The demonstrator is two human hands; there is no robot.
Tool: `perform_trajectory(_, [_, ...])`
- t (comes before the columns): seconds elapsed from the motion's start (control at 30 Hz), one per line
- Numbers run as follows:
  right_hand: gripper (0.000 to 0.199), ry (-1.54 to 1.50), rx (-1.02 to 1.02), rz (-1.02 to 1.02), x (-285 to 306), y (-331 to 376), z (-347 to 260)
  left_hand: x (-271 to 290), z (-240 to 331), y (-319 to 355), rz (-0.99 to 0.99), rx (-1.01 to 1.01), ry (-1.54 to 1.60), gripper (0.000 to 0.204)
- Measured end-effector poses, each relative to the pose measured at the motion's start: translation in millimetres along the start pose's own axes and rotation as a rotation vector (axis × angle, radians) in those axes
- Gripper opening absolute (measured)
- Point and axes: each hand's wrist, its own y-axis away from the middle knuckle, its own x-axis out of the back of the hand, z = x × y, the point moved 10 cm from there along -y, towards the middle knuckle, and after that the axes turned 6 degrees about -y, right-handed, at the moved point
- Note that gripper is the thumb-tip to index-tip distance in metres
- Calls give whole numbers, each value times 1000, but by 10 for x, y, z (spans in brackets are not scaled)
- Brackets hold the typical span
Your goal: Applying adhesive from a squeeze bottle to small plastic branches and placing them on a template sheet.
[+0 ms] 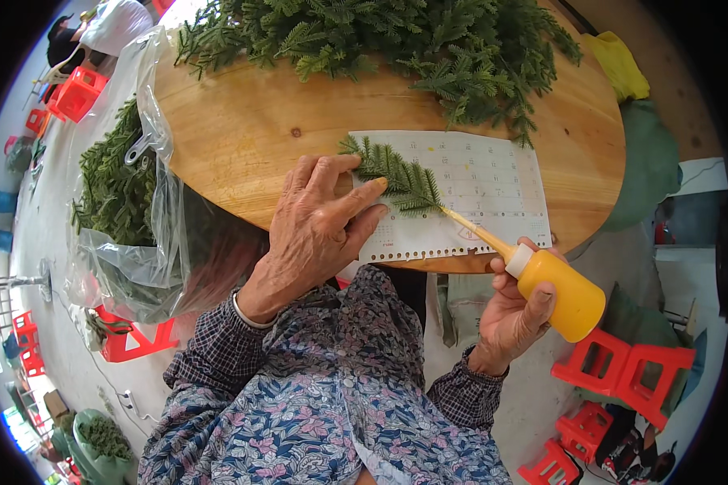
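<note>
A green artificial fir sprig [404,182] lies slantwise on a sheet of calendar paper [493,182] on the wooden table [243,145]. My left hand [319,210] has its thumb and fingers closed on the sprig's left part. In my right hand [518,303] is a yellow squeeze bottle [562,295] with a long, thin nozzle. It is tilted, and its tip meets or nearly meets the sprig's lower right end; whether the two touch I cannot tell. Beyond the paper, a large heap of green fir sprigs [364,40] covers the table's far side.
A clear plastic bag [158,129] holding more greenery hangs at the table's left edge. Red plastic stools [594,364] stand at lower right, others at left. A yellow cloth [619,69] lies by the far right edge. Another person [65,40] sits at far upper left.
</note>
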Motion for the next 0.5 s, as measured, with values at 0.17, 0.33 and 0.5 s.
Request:
perform_trajectory(0.17, [50, 0, -11, 10, -890, 659, 200, 855, -696, 348, -9, 14, 11, 26])
perform_trajectory(0.33, [50, -17, -13, 18, -1818, 1379, 439, 1741, -1452, 736, -11, 14, 19, 27])
perform_trajectory(0.5, [51, -31, -16, 36, -2811, 2173, 699, 2693, -2259, 1163, -15, 14, 11, 27])
